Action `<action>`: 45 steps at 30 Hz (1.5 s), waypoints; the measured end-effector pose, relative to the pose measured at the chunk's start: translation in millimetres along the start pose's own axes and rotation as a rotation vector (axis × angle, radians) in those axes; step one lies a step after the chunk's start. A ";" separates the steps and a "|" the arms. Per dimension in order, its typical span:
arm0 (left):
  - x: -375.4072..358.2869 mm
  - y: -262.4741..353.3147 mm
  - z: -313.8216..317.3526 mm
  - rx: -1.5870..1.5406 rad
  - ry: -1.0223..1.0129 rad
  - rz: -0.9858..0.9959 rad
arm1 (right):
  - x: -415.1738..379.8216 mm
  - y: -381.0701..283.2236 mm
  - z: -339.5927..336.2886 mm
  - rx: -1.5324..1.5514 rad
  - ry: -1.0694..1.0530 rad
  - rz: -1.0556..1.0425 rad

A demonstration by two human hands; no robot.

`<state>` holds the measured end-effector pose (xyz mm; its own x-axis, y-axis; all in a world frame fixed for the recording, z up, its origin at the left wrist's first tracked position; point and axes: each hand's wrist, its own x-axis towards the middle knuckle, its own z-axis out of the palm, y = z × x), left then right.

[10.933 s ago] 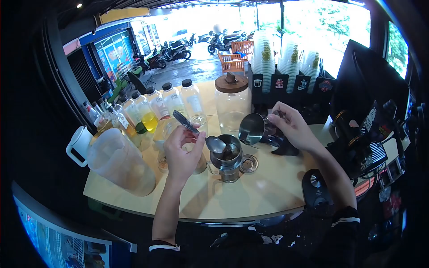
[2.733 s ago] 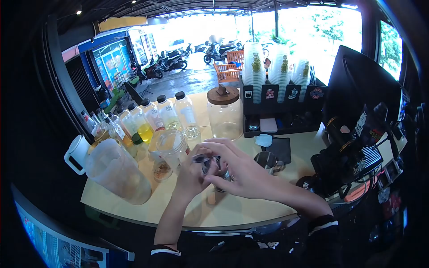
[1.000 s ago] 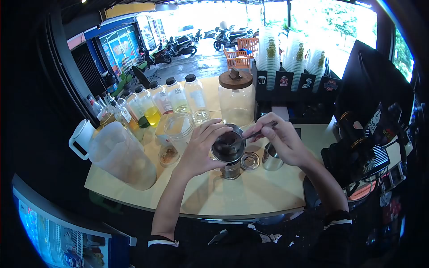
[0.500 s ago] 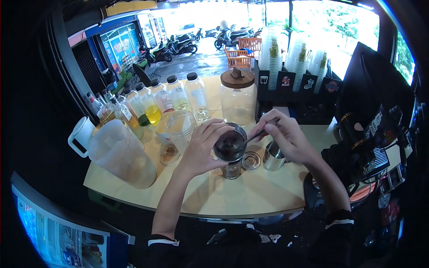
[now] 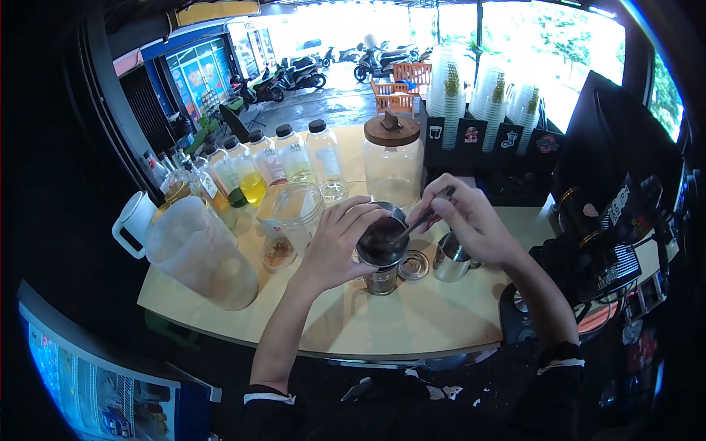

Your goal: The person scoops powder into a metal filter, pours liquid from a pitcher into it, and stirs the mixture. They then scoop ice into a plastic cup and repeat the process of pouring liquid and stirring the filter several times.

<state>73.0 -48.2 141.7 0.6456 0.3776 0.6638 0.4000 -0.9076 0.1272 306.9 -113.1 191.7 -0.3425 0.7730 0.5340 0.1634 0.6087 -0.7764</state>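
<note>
My left hand (image 5: 332, 246) is wrapped round a dark metal cup (image 5: 382, 239), tilted so its mouth faces me. Below the cup stands a small glass jar (image 5: 382, 284), its top partly hidden by the cup. In my right hand (image 5: 474, 226) is a spoon (image 5: 421, 220), pinched by its handle, with its lower end inside the cup. What the cup contains is too dark to make out. Just right of the jar lies a round metal lid (image 5: 415, 265). A steel pitcher (image 5: 451, 263) stands beneath my right hand.
A large cloudy plastic jug (image 5: 202, 253) leans at the left, near a white pitcher (image 5: 132, 224). Several bottles (image 5: 294, 154) line the back, beside a wooden-lidded glass jar (image 5: 393, 165). Stacked plastic cups (image 5: 446, 88) stand back right. A clear container (image 5: 296, 213) sits left of my hands.
The metal cup has shifted slightly right and its opening has turned a little. My right hand has steepened the spoon's handle, its lower end still in the cup.
</note>
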 end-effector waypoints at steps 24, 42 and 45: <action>-1.5 8.2 -1.7 0.111 -0.012 0.036 | 20.7 -11.3 9.4 -0.220 -0.114 -0.070; -4.5 9.7 -2.7 0.069 0.005 0.006 | 23.1 -20.5 -1.5 -0.168 -0.134 -0.025; -3.6 8.2 -3.9 0.102 -0.002 0.027 | 22.2 -15.7 4.3 -0.194 -0.162 -0.033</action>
<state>71.4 -57.7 143.2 0.6586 0.3537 0.6642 0.4468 -0.8940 0.0331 292.7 -106.2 214.3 -0.4920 0.7229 0.4852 0.3189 0.6682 -0.6721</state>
